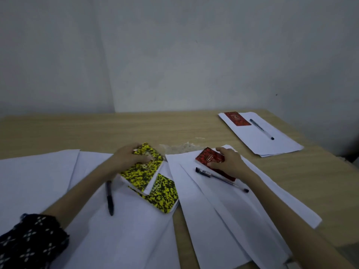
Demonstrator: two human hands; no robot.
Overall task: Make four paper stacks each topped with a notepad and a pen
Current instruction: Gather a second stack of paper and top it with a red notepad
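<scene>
From the head camera, a wooden table (136, 129) stands against a pale wall (174, 55). The left hand (128, 156) lies on the top yellow notepad (139, 169), fingers curled over its far edge and gripping it; this notepad overlaps a second yellow notepad (163, 195) nearer the person. Both rest on loose white sheets (120, 230), with a black pen (109, 197) just beside them, partly under the forearm. The right hand (229, 162) clasps a red notepad (208, 158) between thumb and fingers, on a fanned spread of paper (223, 220); another pen (221, 179) lies just in front of it. At the far right corner sits a finished stack of paper (272, 144) bearing a red notepad (237, 118) and a pen (261, 128) side by side. A dark patterned sleeve (29, 241) shows at lower left.
</scene>
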